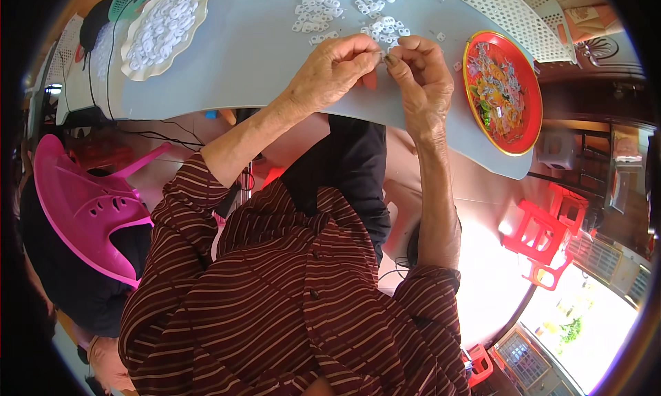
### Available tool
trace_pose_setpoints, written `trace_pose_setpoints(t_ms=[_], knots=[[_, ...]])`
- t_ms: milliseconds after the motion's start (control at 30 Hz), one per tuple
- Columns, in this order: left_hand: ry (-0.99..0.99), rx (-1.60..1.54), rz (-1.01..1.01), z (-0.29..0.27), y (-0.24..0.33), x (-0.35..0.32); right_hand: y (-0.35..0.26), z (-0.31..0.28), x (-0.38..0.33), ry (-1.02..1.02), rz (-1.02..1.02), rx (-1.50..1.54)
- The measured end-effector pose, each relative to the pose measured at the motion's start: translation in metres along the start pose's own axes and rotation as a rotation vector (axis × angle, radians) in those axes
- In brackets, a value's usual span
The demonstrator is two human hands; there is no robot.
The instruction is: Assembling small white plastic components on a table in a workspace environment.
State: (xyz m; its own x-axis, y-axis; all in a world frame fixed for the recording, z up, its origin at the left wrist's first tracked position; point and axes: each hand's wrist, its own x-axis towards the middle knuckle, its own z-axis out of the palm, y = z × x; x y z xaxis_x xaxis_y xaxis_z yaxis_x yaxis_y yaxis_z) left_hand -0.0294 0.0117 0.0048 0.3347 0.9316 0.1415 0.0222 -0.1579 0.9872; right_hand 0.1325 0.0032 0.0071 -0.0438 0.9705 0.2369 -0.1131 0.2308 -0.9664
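Note:
My left hand point(337, 71) and my right hand point(423, 82) meet over the table's near edge, fingertips almost touching. Thumb and index finger of the left hand are pinched on something small and pale, too tiny to name. The right thumb and index finger are pinched close beside it; what they hold is hidden. Just beyond the hands lie small white plastic pieces with holes point(318, 10) in loose piles. To the right, a round red tray with a gold rim point(529, 113) bears many small, shiny, greyish pieces.
A scalloped white dish point(131, 58) heaped with white pieces stands at the left of the grey table point(241, 45). White perforated baskets point(509, 14) are at the far right, near another person's arm point(589, 24). A pink chair point(76, 210) and red stools point(540, 231) stand around.

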Motion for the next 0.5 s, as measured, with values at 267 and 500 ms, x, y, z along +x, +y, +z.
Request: trace_pose_setpoints(t_ms=[267,500], knots=[[0.007,0.047,0.041,0.0035,-0.0038,-0.0018,-0.0025,-0.0007,-0.0008,-0.023,-0.009,-0.008],[-0.009,0.042,-0.023,-0.0007,0.0011,-0.0029,-0.0062,0.0016,-0.0021,-0.009,0.05,-0.02]])
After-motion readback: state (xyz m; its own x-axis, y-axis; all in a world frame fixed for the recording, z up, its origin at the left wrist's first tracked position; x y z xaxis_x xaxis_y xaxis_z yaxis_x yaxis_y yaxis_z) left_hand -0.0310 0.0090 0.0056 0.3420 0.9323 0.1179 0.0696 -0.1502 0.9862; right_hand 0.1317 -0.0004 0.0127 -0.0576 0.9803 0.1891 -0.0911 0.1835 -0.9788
